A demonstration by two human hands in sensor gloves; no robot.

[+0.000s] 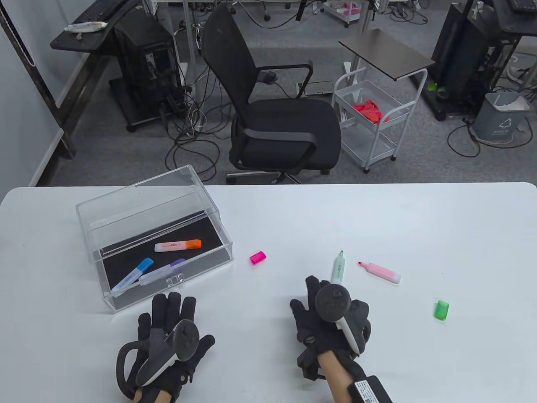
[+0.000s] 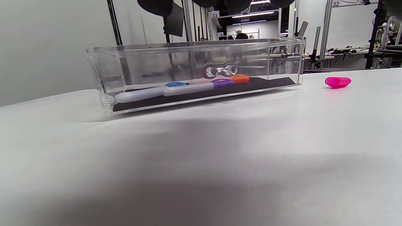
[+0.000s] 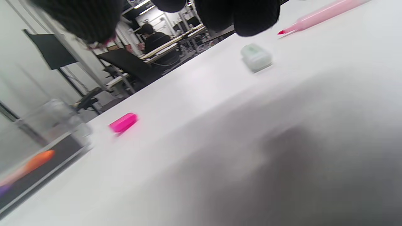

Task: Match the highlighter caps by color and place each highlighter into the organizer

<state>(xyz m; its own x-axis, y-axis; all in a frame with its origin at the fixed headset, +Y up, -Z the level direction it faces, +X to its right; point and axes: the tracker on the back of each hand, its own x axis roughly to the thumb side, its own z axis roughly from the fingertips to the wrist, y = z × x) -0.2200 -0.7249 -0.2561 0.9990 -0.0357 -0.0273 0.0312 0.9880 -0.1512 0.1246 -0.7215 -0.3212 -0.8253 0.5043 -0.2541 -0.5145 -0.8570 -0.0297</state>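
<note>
While reaching for green highlighter [image 1: 338, 268]: right hand [image 1: 331, 323] loosely curled, grasping nothing; left hand [image 1: 168, 336] flat on desk [image 1: 377, 218]. Best gripped mid-barrel.

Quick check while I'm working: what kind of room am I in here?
Probably a lab or workshop office. Beyond the white table stand a black office chair, a white wire cart and equipment racks trailing cables across grey carpet. The left wrist view shows numbered bay frames.
</note>
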